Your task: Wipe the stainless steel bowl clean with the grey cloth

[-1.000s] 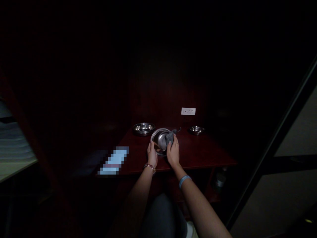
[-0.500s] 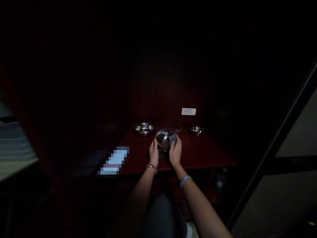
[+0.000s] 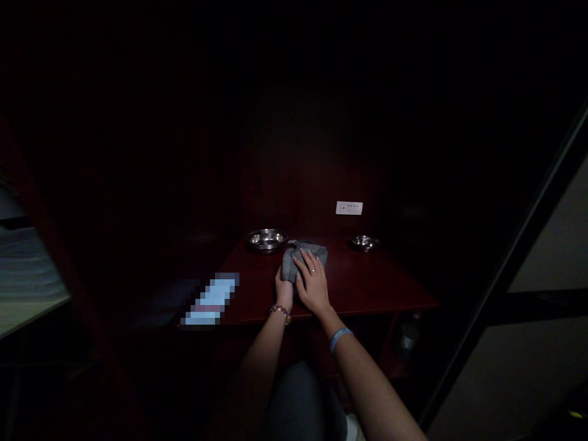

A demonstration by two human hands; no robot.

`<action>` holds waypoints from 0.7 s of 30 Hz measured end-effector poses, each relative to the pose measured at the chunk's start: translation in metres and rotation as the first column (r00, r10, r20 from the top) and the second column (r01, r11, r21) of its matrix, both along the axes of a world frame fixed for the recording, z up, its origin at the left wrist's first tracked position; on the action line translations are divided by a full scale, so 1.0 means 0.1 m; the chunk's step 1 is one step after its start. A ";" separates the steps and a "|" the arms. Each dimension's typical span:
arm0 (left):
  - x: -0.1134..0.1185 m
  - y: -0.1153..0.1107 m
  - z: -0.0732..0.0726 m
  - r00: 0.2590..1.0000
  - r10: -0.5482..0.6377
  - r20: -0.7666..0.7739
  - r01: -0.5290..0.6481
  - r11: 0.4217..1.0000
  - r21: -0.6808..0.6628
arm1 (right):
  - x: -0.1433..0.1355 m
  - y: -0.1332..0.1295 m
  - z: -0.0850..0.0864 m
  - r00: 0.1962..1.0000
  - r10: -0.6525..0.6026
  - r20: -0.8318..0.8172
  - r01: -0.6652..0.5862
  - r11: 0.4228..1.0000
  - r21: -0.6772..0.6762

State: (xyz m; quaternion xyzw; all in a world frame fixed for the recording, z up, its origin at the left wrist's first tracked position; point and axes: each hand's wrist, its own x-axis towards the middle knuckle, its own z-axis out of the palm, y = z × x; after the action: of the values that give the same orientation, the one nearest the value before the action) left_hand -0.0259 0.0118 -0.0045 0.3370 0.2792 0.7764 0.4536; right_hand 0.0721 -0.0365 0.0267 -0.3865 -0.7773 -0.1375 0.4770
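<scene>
A grey cloth (image 3: 290,264) is spread over a metal bowl, of which only a dark bit of rim shows at the back. My right hand (image 3: 314,285) lies on top of the cloth with its fingers spread. At the lower left side, my left hand (image 3: 283,290) holds the covered bowl; its fingers are mostly hidden under the cloth. A wide steel bowl (image 3: 267,241) stands behind and to the left of my hands. Behind to the right is a smaller steel bowl (image 3: 365,244).
The dark red table (image 3: 367,282) has its front edge just below my hands. A white socket (image 3: 349,208) is on the back wall. A bottle (image 3: 407,337) stands on a lower shelf at right. Something blurred and light blue (image 3: 212,300) lies at the left.
The cloth has gone from the bowl's right side to over it, hiding most of the metal. My right hand has shifted left onto the cloth and spread its fingers.
</scene>
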 end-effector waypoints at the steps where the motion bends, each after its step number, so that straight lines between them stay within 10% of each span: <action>1: 0.00 0.02 -0.03 1.000 0.007 0.008 -0.007 1.000 -0.023 | -0.01 -0.01 0.01 1.000 0.003 0.025 -0.003 1.000 0.001; 21: 0.01 0.08 -0.11 0.996 -0.086 -0.019 0.086 0.996 -0.025 | -0.04 -0.05 0.02 0.986 -0.166 0.020 0.167 0.985 -0.037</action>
State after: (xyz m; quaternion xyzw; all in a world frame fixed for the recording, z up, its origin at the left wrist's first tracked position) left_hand -0.0249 0.0197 -0.0153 0.3510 0.2782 0.7494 0.4877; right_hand 0.0680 -0.0410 0.0289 -0.4581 -0.7489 -0.1651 0.4496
